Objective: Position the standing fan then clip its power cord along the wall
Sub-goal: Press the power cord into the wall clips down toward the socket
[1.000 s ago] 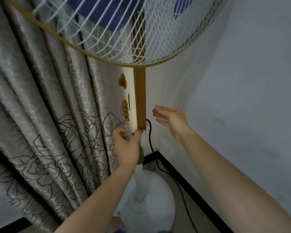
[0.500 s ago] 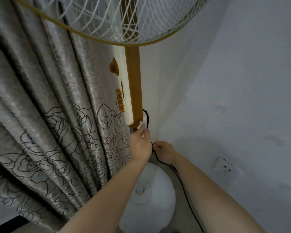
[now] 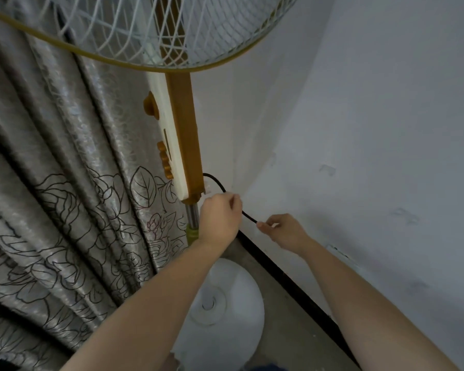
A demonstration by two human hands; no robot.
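A grey curtain [image 3: 65, 183] with outlined flowers hangs on the left. Next to it stands the fan [image 3: 182, 135], its white grille up top, its gold and cream column with gold knobs facing the curtain, a chrome pole below, and a round white base [image 3: 225, 311] on the concrete floor in the corner. The black cord [image 3: 216, 180] comes out of the back of the column and curves down to the right. The left hand [image 3: 219, 218] is closed around the cord just below the column. Further along, the right hand [image 3: 284, 231] pinches the cord between fingertips, close to the white wall [image 3: 373, 129]. A dark skirting [image 3: 292, 285] runs along the foot of the wall.
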